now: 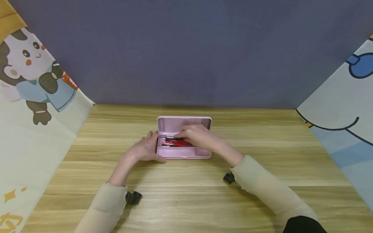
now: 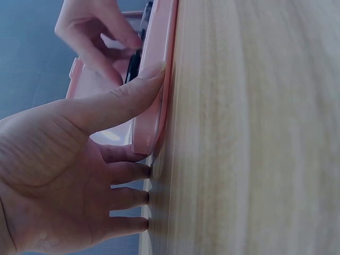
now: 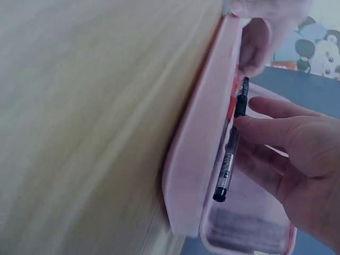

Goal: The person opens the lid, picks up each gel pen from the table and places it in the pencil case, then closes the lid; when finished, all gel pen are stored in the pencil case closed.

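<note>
A pink pencil case lies on the table with its lid standing up at the back. My left hand holds the case's left end, thumb along the front wall and fingers spread at the far corner. Over the case's back compartment, my right hand pinches a black pen between thumb and fingers. The right wrist view shows this pen slanting along the rim, its black end free. Several red pens lie in the back compartment, partly covered by the right hand.
Wood-grain table surrounds the case. A dark blue-grey panel rises behind it. Printed cartoon panels stand at both sides. Small black cameras sit at the wrists.
</note>
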### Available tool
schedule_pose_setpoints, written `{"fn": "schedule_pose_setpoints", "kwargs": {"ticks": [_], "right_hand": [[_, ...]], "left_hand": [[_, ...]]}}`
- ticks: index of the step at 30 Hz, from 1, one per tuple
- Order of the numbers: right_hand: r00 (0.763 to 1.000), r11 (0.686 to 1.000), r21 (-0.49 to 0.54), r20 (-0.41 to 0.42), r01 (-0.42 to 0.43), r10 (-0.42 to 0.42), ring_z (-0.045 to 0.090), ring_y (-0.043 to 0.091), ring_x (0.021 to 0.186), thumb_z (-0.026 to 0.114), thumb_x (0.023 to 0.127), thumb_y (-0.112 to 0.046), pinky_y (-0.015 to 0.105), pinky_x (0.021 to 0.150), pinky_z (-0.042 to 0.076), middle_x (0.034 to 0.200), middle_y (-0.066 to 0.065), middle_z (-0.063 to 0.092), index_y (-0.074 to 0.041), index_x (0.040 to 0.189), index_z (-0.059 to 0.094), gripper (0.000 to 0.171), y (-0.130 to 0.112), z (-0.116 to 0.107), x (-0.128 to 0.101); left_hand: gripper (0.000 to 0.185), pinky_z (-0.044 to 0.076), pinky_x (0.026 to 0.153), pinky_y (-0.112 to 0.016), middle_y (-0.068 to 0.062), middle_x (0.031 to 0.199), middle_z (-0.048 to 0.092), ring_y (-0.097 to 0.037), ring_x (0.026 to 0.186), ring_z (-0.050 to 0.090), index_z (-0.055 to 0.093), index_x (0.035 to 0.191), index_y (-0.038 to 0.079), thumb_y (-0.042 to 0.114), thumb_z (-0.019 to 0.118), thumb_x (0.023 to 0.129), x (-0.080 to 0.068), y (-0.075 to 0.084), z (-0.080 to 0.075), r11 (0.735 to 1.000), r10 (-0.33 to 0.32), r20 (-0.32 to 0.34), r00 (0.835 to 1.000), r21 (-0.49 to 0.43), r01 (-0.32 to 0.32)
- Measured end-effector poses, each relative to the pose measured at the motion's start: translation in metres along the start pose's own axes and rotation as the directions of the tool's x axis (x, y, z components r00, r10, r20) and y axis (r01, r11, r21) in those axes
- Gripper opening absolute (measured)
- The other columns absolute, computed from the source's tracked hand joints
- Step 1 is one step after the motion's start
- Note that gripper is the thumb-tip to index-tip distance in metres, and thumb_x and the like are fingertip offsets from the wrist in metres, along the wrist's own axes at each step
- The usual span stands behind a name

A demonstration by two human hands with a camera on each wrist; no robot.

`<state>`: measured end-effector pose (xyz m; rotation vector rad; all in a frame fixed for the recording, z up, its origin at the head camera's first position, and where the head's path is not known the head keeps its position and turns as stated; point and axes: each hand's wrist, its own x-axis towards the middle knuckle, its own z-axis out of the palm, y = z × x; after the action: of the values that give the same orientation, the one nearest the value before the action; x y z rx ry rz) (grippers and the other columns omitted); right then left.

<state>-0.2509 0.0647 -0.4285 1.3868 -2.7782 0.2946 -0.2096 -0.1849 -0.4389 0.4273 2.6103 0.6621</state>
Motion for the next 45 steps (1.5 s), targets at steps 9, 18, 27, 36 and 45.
{"fn": "schedule_pose_setpoints", "kwargs": {"ticks": [9, 18, 27, 36, 45], "right_hand": [[0.997, 0.994, -0.092, -0.043, 0.064, -0.068, 0.072, 0.019, 0.115, 0.067, 0.095, -0.003, 0.039, 0.107, 0.057, 0.122, 0.000, 0.075, -0.023, 0.124, 0.076, 0.036, -0.008, 0.007, 0.014], [0.999, 0.992, -0.117, -0.014, 0.048, -0.050, 0.068, 0.022, 0.120, 0.066, 0.094, 0.000, 0.041, 0.112, 0.054, 0.120, 0.003, 0.073, -0.024, 0.128, 0.074, 0.042, -0.006, 0.010, 0.012], [0.999, 0.995, -0.091, -0.015, 0.033, -0.034, 0.068, 0.021, 0.108, 0.066, 0.096, -0.003, 0.035, 0.092, 0.062, 0.112, 0.003, 0.073, -0.025, 0.126, 0.075, 0.038, 0.000, 0.011, 0.007], [0.999, 0.987, -0.154, 0.000, 0.038, -0.039, 0.066, 0.019, 0.103, 0.064, 0.098, -0.005, 0.031, 0.089, 0.062, 0.113, 0.004, 0.070, -0.025, 0.135, 0.069, 0.043, 0.002, 0.014, 0.002], [0.997, 0.987, -0.152, -0.063, 0.043, -0.053, 0.067, 0.022, 0.114, 0.063, 0.098, -0.003, 0.037, 0.097, 0.062, 0.122, 0.006, 0.070, -0.025, 0.138, 0.067, 0.046, 0.006, 0.016, -0.005]], "left_hand": [[0.118, 0.016, 0.127, -0.070, -0.025, 0.171, 0.014, -0.053, 0.157, 0.009, 0.021, 0.161, 0.001, 0.042, 0.090, 0.075, 0.001, 0.001, 0.000, 1.000, 0.008, -0.003, 1.000, 0.010, -0.008], [0.116, 0.014, 0.127, -0.070, -0.025, 0.172, 0.011, -0.053, 0.158, 0.006, 0.020, 0.161, 0.001, 0.039, 0.089, 0.075, 0.002, 0.001, 0.002, 1.000, 0.004, -0.001, 1.000, 0.000, -0.004], [0.118, 0.013, 0.129, -0.068, -0.025, 0.171, 0.012, -0.053, 0.157, 0.008, 0.021, 0.160, 0.000, 0.041, 0.091, 0.074, 0.003, 0.003, 0.001, 1.000, 0.007, -0.007, 1.000, 0.014, -0.007], [0.117, 0.014, 0.129, -0.067, -0.025, 0.172, 0.013, -0.051, 0.158, 0.008, 0.022, 0.160, 0.001, 0.041, 0.090, 0.075, 0.005, 0.004, 0.003, 1.000, 0.003, -0.004, 1.000, 0.016, -0.002], [0.118, 0.015, 0.129, -0.068, -0.024, 0.172, 0.013, -0.051, 0.158, 0.008, 0.020, 0.161, 0.003, 0.040, 0.090, 0.074, 0.005, 0.004, 0.004, 1.000, -0.010, -0.006, 1.000, 0.009, 0.010]]}}
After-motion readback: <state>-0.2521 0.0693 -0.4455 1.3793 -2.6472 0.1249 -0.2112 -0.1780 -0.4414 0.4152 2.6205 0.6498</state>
